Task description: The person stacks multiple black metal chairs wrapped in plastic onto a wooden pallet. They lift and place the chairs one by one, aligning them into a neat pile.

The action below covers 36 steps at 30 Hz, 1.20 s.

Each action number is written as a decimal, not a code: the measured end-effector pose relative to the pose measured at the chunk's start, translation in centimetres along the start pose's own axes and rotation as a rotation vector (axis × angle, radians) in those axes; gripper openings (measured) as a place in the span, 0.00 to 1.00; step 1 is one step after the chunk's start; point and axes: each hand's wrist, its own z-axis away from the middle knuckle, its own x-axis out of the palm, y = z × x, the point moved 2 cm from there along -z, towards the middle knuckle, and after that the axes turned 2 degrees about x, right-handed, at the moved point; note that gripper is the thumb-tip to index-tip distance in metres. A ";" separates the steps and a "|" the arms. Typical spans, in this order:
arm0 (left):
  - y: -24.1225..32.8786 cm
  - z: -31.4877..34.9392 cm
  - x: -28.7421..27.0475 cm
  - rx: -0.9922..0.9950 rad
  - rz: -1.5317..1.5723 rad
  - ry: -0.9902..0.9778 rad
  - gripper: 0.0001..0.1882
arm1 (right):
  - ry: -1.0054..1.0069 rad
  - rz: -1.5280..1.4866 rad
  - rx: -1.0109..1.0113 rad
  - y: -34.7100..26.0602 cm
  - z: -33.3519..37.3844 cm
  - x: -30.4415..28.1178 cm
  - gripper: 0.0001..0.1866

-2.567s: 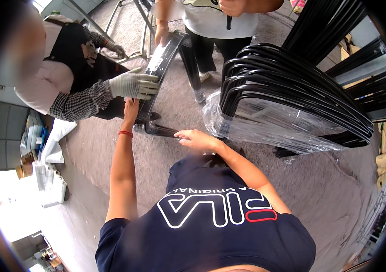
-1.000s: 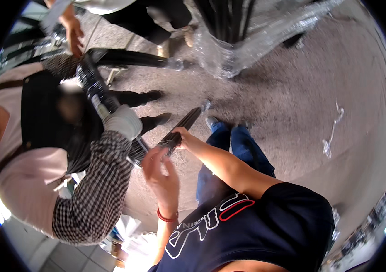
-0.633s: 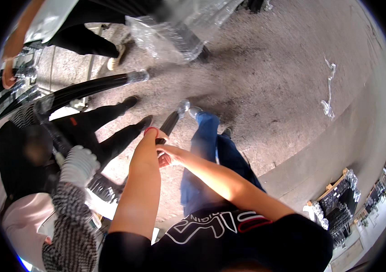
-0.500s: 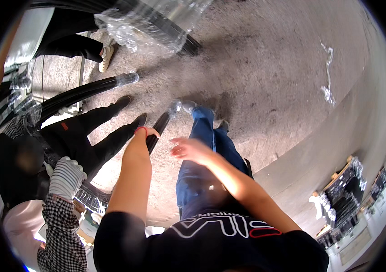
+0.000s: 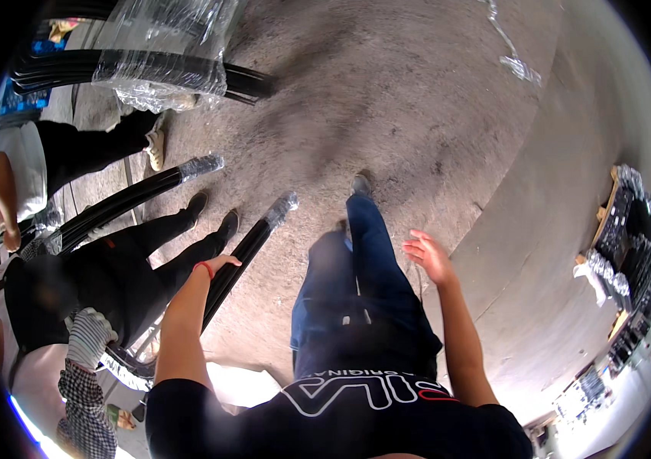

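The left grip [image 5: 226, 262] is closed on a black bar bundle [image 5: 252, 245], its thumb and fingers at the bundle's side; how far the fingers wrap around underneath is hidden. A red bracelet [image 5: 204, 268] sits on the wrist just behind this grip. The bundle slants through the view: up and to the right of the left grip it finishes in an end cover of clear film [image 5: 281, 206], and below the grip it runs down beside the left forearm until the arm hides it.

The right grip [image 5: 429, 256] has its fingers loosely spread and pointing toward the left grip. It hangs over the floor [image 5: 409, 138], well apart from the bundle. Between the two grips are the wearer's blue jeans [image 5: 379, 260], one shoe [image 5: 361, 183] set forward.

To the left of the left grip, a co-worker in dark trousers [image 5: 134, 245] has a striped white glove [image 5: 90, 336] against a curved black section [image 5: 128, 363]. Farther up on that side, a second black length [image 5: 123, 201] also carries clear film at its tip. Beyond it, up and left from the left grip, stand another person in a white top [image 5: 27, 164] and a stack of black bars [image 5: 73, 67] partly wrapped in film.

Far to the right of the right grip is a pallet load [image 5: 631, 245] of dark, wrapped pieces. Up and right from that grip, a twisted film strip [image 5: 520, 69] lies on the floor.
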 end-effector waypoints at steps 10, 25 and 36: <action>-3.6 6.6 12.4 0.087 -0.294 0.085 0.16 | -0.091 -0.190 0.092 18.4 2.8 3.4 0.11; -4.1 15.9 46.3 0.224 -0.966 0.246 0.21 | 0.110 -1.341 0.090 25.3 3.4 -5.4 0.29; -11.8 18.6 60.8 0.395 -1.502 0.017 0.25 | -0.014 -2.045 -0.454 24.4 21.0 -24.4 0.29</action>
